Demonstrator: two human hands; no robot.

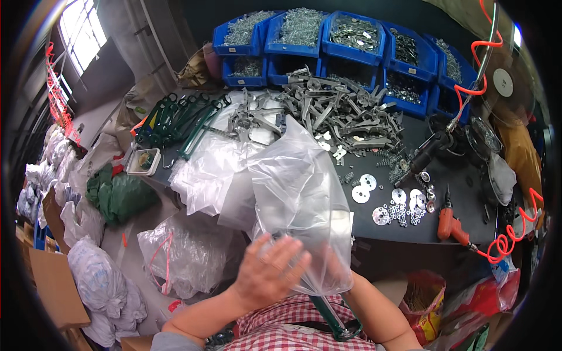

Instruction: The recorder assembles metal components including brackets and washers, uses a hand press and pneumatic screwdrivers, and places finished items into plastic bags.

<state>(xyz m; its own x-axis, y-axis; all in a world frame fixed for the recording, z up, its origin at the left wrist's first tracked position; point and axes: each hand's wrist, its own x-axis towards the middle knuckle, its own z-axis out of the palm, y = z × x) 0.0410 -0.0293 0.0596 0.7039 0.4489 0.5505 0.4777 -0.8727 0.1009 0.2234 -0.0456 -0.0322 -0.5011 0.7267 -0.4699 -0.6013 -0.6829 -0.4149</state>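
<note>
In front of my body a clear plastic bag (301, 193) stands up over the table's front edge. Out of its lower end sticks a green caulking gun frame (335, 322), close to my apron; the part inside the bag is hard to make out. Against the bag's lower left side lies my left hand (272, 269), its fingers stretched and slightly blurred. My right hand (335, 264) is at the bag's lower right, seen only dimly through the plastic, so its grip is hidden. Beyond the bag lies a stack of flat clear bags (205, 175).
Blue bins (354, 38) of small metal parts line the back, behind a heap of grey metal levers (339, 111). More green caulking gun frames (175, 120) lie at left. Washers (398, 213), a black power driver (430, 152) and an orange driver (451, 222) with a coiled red hose are at right.
</note>
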